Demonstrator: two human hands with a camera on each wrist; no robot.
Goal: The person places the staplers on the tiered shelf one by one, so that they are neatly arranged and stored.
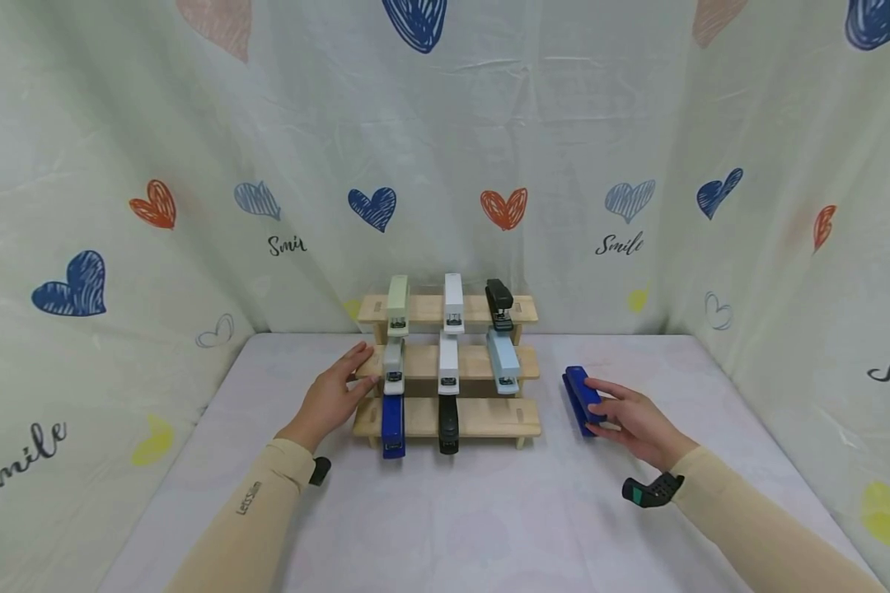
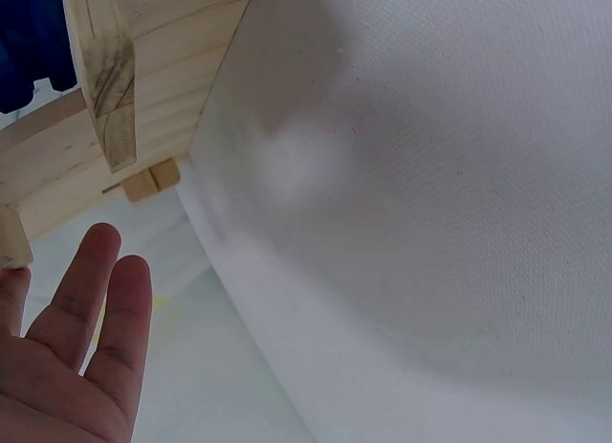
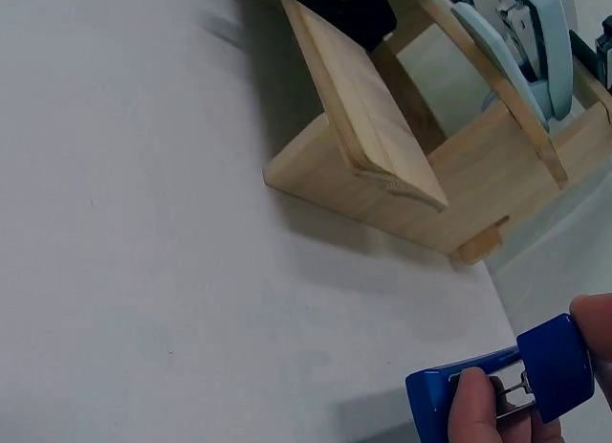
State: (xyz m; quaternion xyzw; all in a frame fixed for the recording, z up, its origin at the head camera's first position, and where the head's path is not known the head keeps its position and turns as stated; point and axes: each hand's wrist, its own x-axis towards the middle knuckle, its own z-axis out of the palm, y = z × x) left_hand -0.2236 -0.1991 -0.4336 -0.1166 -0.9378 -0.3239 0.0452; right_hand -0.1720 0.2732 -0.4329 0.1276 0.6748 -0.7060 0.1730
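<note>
A three-tier wooden rack [image 1: 489, 418] carries several staplers. My left hand [image 1: 335, 394] is at its left end, with fingertips at the middle shelf's edge; in the left wrist view its fingers [image 2: 127, 314] are stretched out. To the right of the rack, my right hand [image 1: 638, 422] grips a blue stapler [image 1: 582, 399] between thumb and fingers. The right wrist view shows the same blue stapler [image 3: 559, 366] from close by, fingers curled at its gap. On the bottom shelf sit another blue stapler [image 1: 393, 424] and a black stapler [image 1: 448, 424], leaving the right part bare.
The middle shelf holds a greyish stapler [image 1: 393, 365], a white stapler [image 1: 448, 362] and a light blue stapler [image 1: 503, 361]. Above them stand a green stapler [image 1: 398, 303], a white stapler and a black stapler [image 1: 499, 303]. A heart-printed curtain [image 1: 445, 123] hangs behind the white tabletop [image 1: 445, 527].
</note>
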